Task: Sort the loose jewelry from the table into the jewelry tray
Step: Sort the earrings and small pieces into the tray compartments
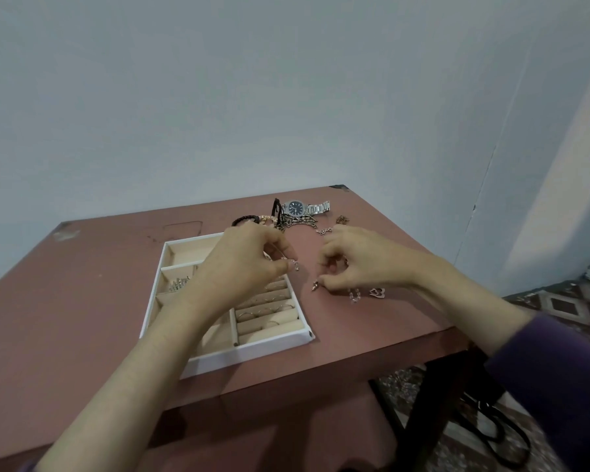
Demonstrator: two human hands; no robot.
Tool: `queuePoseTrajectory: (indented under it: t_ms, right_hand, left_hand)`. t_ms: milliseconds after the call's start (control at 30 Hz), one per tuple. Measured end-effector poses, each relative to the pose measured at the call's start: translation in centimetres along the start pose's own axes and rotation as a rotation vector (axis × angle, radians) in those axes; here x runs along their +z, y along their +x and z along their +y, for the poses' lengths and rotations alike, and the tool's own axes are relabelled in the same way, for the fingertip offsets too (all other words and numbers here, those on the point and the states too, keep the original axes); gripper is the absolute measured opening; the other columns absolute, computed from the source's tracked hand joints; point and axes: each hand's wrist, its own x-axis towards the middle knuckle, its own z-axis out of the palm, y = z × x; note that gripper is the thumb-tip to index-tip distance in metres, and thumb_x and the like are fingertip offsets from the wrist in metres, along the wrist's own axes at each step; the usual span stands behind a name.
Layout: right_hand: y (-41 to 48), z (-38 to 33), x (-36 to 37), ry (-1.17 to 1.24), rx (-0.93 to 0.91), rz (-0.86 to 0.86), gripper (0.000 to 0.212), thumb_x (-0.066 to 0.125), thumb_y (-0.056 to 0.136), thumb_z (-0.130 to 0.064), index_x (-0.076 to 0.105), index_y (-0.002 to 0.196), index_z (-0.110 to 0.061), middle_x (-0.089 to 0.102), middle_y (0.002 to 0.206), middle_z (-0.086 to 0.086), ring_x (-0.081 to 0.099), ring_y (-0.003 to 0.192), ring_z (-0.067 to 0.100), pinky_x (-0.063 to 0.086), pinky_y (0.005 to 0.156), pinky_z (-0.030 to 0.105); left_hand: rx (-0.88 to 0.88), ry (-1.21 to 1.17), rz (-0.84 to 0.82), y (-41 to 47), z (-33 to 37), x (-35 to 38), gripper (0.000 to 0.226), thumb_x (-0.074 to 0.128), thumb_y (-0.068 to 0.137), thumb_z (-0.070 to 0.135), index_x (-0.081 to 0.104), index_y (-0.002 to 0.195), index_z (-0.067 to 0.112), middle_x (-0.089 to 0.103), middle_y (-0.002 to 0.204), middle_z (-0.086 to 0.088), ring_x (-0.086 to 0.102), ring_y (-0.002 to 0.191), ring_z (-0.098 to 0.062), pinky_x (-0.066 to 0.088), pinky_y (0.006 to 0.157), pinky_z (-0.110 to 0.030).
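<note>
The white jewelry tray (pixel 273 342) with cream compartments lies on the table; several rings sit in its ring rolls (pixel 269 313) and small silver pieces (pixel 179 284) lie in a left compartment. My left hand (pixel 239 267) hovers over the tray's right side, fingers pinched on a small silver chain piece (pixel 295 265). My right hand (pixel 355 264) rests on the table to the right of the tray, fingertips pinching a small earring (pixel 315 285). A heart pendant (pixel 377 292) and a clear bead piece (pixel 354 296) lie just under that hand.
On the reddish-brown table (pixel 82 301), behind the hands, lie a silver watch (pixel 304 207), a black cord bracelet (pixel 249 219), a chain (pixel 300 222) and small charms (pixel 324 230). A wall stands close behind. The table's front edge and right edge are near; patterned floor lies to the right.
</note>
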Motion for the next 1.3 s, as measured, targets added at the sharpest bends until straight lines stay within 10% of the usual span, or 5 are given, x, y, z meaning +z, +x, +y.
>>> queuePoseTrajectory:
  t_ms: [467,1000,1300]
  right_hand:
    - [1.1,-4.0,-1.8,0.445,0.086,0.303,0.013,0.065,0.085,-0.019,0.071,0.077,-0.010,0.058,0.065,-0.011,0.049,0.055,-0.006,0.037,0.056,0.007]
    - [4.6,-7.7,0.7,0.479,-0.017,0.209,0.011,0.067,0.082,-0.019,0.072,0.075,-0.012,0.067,0.069,-0.004,0.053,0.061,-0.001,0.039,0.059,0.009]
    - [5.3,-9.7,2.0,0.322,-0.101,0.096,0.013,0.067,0.082,-0.024,0.074,0.076,-0.015,0.062,0.078,-0.002,0.052,0.073,0.004,0.037,0.066,0.012]
  left_hand:
    - [-0.280,-0.165,0.116,-3.5,-5.7,-5.4,0.006,0.069,0.078,0.018,0.074,0.077,0.022,0.070,0.075,-0.006,0.061,0.075,-0.017,0.042,0.065,-0.020]
    - [-0.165,-0.138,-0.089,-4.4,-6.4,-3.8,0.012,0.068,0.080,0.018,0.075,0.089,0.021,0.063,0.062,0.015,0.052,0.048,0.014,0.033,0.047,0.001]
    - [-0.224,-0.174,0.544,-6.3,-9.1,-2.5,0.021,0.060,0.083,0.016,0.068,0.096,0.030,0.061,0.071,0.020,0.049,0.062,-0.003,0.037,0.062,-0.017]
